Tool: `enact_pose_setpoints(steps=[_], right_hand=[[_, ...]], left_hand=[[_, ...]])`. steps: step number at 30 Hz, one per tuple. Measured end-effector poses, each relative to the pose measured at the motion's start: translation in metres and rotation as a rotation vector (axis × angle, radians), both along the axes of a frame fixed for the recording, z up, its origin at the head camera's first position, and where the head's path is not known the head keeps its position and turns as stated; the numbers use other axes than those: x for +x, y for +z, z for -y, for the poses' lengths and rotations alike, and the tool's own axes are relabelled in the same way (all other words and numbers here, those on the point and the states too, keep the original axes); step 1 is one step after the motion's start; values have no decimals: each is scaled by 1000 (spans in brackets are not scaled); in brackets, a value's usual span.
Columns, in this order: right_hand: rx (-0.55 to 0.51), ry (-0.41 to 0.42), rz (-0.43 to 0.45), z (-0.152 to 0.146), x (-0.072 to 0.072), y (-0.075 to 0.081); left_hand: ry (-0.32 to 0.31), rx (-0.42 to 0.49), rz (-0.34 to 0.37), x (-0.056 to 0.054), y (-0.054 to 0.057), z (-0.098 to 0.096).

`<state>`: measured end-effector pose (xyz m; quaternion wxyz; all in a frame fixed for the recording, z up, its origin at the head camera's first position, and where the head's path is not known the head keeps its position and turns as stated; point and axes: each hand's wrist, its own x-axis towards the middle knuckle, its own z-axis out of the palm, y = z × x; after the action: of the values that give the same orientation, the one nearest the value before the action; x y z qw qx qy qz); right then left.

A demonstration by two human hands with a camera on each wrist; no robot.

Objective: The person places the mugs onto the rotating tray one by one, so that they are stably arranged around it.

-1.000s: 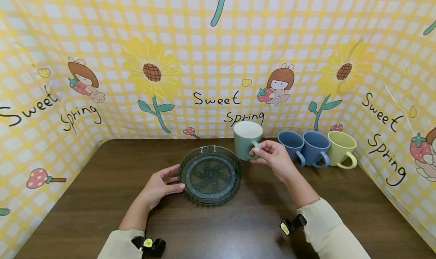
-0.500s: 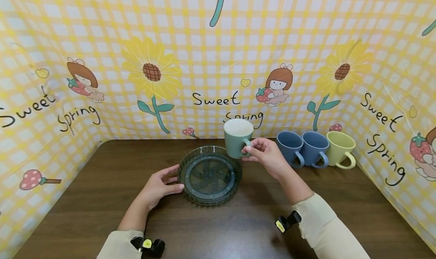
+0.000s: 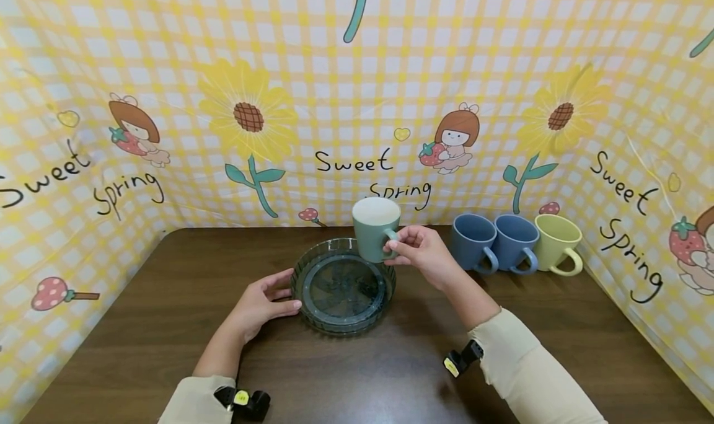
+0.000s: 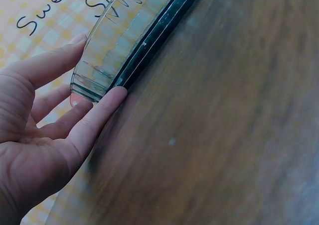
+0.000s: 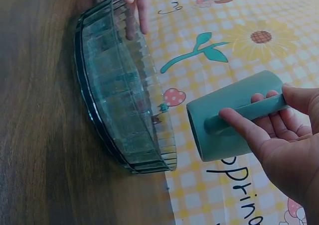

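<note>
A round, dark translucent glass dish (image 3: 343, 322) with ribbed sides rests on the wooden table. My left hand (image 3: 261, 306) rests against the dish's left side, thumb and fingers spread along its wall, as the left wrist view (image 4: 55, 120) also has it. In my right hand (image 3: 421, 250) is a green mug (image 3: 375, 235) with a pale inside, pinched by its handle. The mug is upright and raised, overlapping the dish's back right rim in the head view. From the right wrist, a gap shows between the mug's base (image 5: 197, 135) and the dish rim (image 5: 172, 160).
Two blue mugs (image 3: 473, 241) and a yellow-green mug (image 3: 552, 250) stand in a row at the table's (image 3: 362, 387) back right, handles toward the near right. A yellow checked cloth (image 3: 334, 114) hangs along the back and sides.
My right hand has carried the green mug leftward, from beside the dish to over its back right rim, dipping slightly at the end. The left hand and dish have stayed in place.
</note>
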<state>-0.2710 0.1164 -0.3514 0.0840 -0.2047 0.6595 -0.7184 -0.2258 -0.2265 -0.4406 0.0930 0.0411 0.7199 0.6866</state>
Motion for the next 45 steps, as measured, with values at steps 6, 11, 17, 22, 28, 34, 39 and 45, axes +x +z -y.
enact_pose_setpoints(steps=[6, 11, 17, 22, 28, 34, 39, 45], right_hand=[[0, 17, 6, 7, -4, -3], [-6, 20, 4, 11, -7, -6], [-18, 24, 18, 15, -9, -4], [-21, 39, 27, 20, -11, -2], [12, 63, 22, 25, -14, -2], [25, 80, 44, 30, -17, -2], [50, 85, 57, 34, -19, -3], [74, 77, 78, 38, -22, -8]], left_hand=[[-4, -4, -7, 0, 1, 0], [-11, 7, -8, 1, 1, 0], [-11, -3, -9, 0, 0, 0], [-6, 4, 2, 0, 0, -1], [-13, 23, 2, 1, 2, 0], [-16, 21, 0, 1, 3, 0], [-17, 14, -5, 2, 3, 0], [-15, 6, -7, 2, 3, 0]])
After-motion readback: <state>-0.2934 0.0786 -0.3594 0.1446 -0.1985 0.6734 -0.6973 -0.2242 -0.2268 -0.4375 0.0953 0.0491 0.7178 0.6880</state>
